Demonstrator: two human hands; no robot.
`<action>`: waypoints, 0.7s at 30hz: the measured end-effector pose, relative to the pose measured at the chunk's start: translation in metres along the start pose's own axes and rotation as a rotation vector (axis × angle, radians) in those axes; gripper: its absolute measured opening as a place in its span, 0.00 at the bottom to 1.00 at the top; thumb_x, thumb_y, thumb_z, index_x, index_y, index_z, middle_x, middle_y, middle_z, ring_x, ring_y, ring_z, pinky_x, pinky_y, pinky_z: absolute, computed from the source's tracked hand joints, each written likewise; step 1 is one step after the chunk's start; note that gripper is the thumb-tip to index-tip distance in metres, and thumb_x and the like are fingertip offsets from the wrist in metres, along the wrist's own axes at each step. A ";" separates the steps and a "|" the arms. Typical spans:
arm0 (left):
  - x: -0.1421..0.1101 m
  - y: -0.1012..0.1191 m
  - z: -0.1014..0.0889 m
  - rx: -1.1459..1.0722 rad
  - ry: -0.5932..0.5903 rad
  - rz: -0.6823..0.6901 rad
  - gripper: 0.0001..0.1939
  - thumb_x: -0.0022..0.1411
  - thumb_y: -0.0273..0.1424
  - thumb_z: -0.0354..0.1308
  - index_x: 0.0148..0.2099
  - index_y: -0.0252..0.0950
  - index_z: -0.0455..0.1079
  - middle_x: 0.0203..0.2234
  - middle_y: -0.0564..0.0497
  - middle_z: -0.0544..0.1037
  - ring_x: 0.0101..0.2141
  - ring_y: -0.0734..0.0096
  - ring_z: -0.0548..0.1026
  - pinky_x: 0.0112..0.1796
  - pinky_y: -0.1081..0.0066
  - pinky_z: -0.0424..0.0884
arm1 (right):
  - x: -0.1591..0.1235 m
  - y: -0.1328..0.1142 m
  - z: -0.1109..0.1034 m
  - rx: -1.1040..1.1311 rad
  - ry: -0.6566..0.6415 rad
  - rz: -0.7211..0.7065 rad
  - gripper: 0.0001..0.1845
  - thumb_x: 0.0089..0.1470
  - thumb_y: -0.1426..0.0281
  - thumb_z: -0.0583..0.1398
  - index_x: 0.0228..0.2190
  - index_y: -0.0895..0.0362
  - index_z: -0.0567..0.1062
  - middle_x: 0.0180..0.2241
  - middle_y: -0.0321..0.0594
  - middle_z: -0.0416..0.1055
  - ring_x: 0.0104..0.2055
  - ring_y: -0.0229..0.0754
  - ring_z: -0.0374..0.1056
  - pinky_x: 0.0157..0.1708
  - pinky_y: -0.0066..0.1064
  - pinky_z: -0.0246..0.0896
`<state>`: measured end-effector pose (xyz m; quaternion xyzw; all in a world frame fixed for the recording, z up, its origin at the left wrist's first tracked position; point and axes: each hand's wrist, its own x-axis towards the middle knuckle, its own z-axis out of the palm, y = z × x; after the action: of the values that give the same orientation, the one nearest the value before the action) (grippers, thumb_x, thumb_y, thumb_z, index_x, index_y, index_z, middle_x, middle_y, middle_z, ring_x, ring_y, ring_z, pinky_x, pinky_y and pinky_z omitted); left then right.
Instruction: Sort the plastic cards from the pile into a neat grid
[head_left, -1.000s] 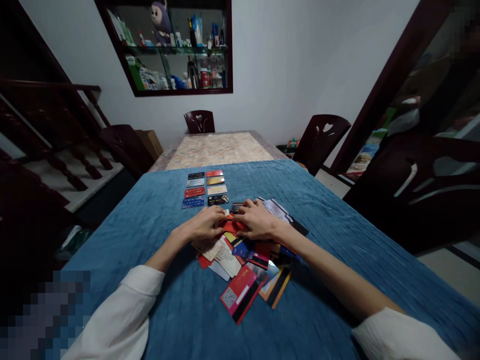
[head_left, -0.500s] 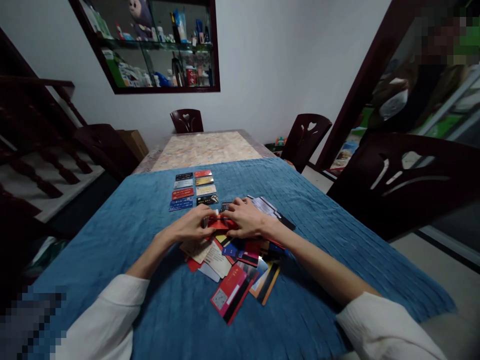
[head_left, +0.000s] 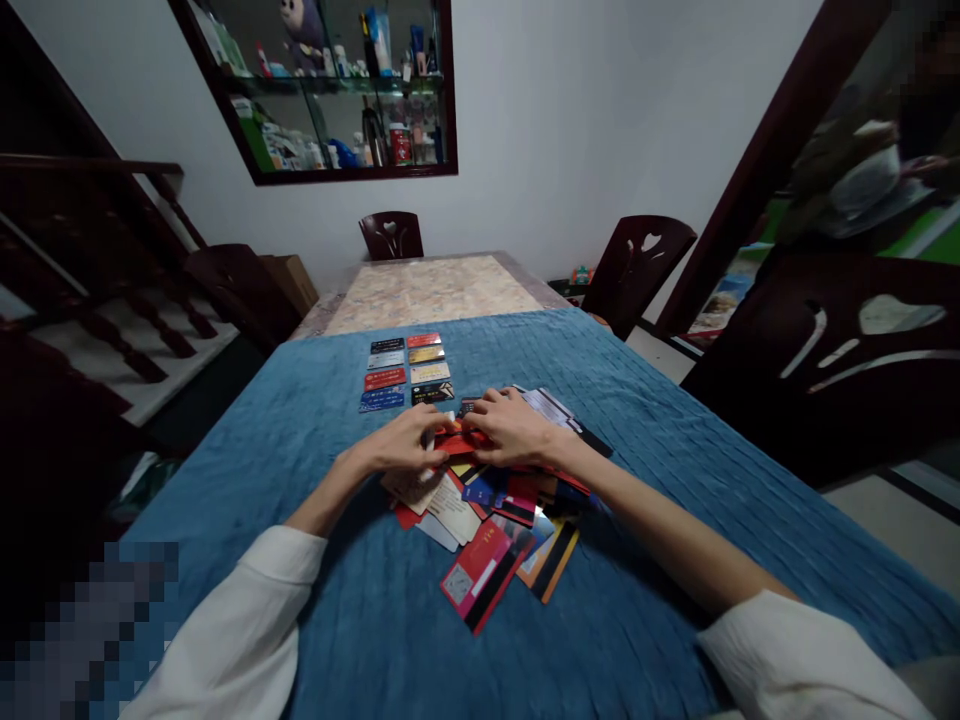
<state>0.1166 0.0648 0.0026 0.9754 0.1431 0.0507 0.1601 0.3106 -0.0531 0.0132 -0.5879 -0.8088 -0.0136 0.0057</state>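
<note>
A loose heap of plastic cards (head_left: 487, 510) lies on the blue cloth (head_left: 660, 440) in front of me. My left hand (head_left: 401, 448) and my right hand (head_left: 514, 428) rest on the far part of the heap, fingers curled. Between them both hands pinch a red card (head_left: 457, 441). Beyond the hands, several cards (head_left: 405, 372) lie in two neat columns on the cloth.
The table's far half is bare marbled stone (head_left: 435, 290). Dark wooden chairs stand at the far end (head_left: 391, 235), to the right (head_left: 641, 265) and near right (head_left: 840, 360). A staircase (head_left: 97, 300) is at left. A glass wall shelf (head_left: 337, 90) holds bottles.
The view has swung slightly left and back to the right. Both hands stay on the heap, holding the red card between them.
</note>
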 end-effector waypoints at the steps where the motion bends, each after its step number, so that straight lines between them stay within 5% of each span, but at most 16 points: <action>1: 0.000 0.001 0.000 0.007 -0.005 0.002 0.20 0.56 0.34 0.62 0.52 0.38 0.73 0.38 0.49 0.74 0.39 0.64 0.73 0.42 0.68 0.69 | 0.000 0.000 -0.001 0.004 -0.001 -0.001 0.22 0.57 0.58 0.59 0.49 0.56 0.75 0.51 0.51 0.72 0.54 0.57 0.60 0.49 0.45 0.51; 9: 0.003 0.005 0.001 -0.074 -0.011 0.066 0.16 0.55 0.24 0.54 0.44 0.37 0.77 0.33 0.52 0.79 0.34 0.70 0.74 0.38 0.73 0.66 | 0.001 0.003 -0.002 0.057 -0.017 0.023 0.13 0.59 0.70 0.56 0.43 0.54 0.77 0.44 0.46 0.76 0.51 0.51 0.64 0.45 0.39 0.51; 21: 0.004 -0.006 0.007 -0.118 0.112 -0.035 0.09 0.56 0.25 0.55 0.36 0.33 0.77 0.29 0.51 0.79 0.33 0.69 0.74 0.36 0.73 0.67 | 0.004 0.008 0.001 0.064 0.027 0.090 0.12 0.54 0.76 0.57 0.40 0.55 0.76 0.42 0.44 0.77 0.48 0.50 0.67 0.41 0.37 0.51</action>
<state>0.1195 0.0697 -0.0054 0.9572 0.1656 0.1108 0.2098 0.3167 -0.0467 0.0119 -0.6228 -0.7816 0.0047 0.0358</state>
